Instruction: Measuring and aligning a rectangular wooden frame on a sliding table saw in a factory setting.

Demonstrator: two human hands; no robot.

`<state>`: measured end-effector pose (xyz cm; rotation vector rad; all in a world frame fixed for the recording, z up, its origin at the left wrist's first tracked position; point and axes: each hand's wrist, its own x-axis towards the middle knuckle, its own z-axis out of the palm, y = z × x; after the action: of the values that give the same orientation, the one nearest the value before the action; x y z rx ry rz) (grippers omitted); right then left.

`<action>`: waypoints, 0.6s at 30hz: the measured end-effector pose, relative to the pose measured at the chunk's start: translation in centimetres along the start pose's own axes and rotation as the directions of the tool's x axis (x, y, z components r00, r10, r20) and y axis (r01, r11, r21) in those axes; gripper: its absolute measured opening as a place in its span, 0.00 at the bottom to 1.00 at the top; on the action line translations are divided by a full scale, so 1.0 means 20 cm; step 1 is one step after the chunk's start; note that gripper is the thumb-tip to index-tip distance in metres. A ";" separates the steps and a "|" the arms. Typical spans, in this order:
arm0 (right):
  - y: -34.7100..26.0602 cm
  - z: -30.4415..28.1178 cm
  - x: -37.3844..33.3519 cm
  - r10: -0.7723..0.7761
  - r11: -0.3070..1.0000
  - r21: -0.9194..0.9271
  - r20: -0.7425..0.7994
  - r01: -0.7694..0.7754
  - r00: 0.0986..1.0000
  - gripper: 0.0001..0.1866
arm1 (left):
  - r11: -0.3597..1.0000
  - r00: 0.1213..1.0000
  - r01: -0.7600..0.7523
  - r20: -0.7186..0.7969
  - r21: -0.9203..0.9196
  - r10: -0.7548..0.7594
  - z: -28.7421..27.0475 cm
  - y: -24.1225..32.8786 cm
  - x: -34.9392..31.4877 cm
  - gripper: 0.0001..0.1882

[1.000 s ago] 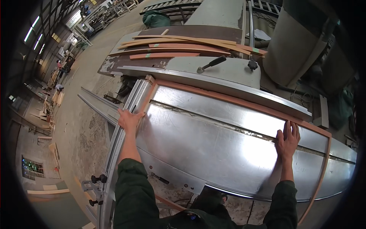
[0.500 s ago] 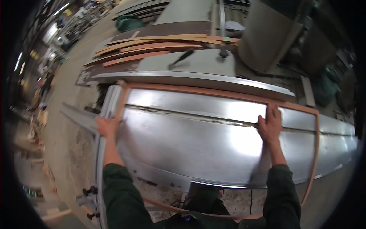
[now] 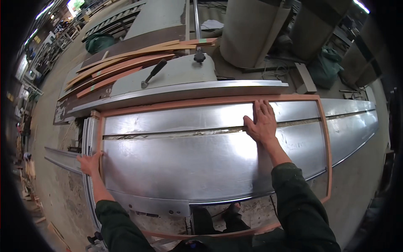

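Observation:
A large rectangular wooden frame [image 3: 328, 157], reddish brown, lies over the shiny metal table [image 3: 180, 168] of a saw. A dark slot runs along that table. At the frame's left bar is my left hand [image 3: 89, 163], its thumb toward the wood and its other fingers spread over a grey metal rail [image 3: 87, 138]. My right hand [image 3: 263, 124] rests inside the frame, open, with fingers stretched to the far bar. Behind that bar stands a long metal fence [image 3: 180, 91]. The frame's near bar [image 3: 247, 230] passes close in front of me.
Beyond the fence, several wooden strips [image 3: 126, 63] lie stacked beside a black lever [image 3: 153, 72] and a black knob [image 3: 199, 56]. Large grey cylinders [image 3: 247, 33] and a green sack [image 3: 325, 67] stand far right. A metal arm [image 3: 63, 158] juts out left of the rail.
My view has turned, so the table and frame appear farther left. Both hands keep about the same places at the frame; no clear shift of the frame on the table shows.

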<state>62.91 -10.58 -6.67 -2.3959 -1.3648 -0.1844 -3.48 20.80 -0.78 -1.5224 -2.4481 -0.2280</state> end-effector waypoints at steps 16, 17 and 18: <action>-0.19 0.05 0.00 -0.035 0.999 -0.007 0.008 0.035 0.999 0.41 | 0.997 1.000 0.013 0.011 -0.075 -0.012 -0.04 -0.09 0.12 0.38; -0.20 0.06 -0.01 -0.035 0.999 -0.014 0.006 0.035 0.999 0.41 | 0.996 1.000 0.008 0.013 -0.085 -0.007 -0.04 -0.10 0.13 0.37; -0.22 0.06 -0.01 -0.019 0.999 -0.034 0.018 0.020 1.000 0.41 | 0.997 0.999 -0.008 0.030 -0.079 0.010 -0.05 -0.10 0.15 0.37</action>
<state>59.06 -8.22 -6.78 -2.4182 -1.4042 -0.1940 -6.42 22.14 0.98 -1.5800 -2.4826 -0.3048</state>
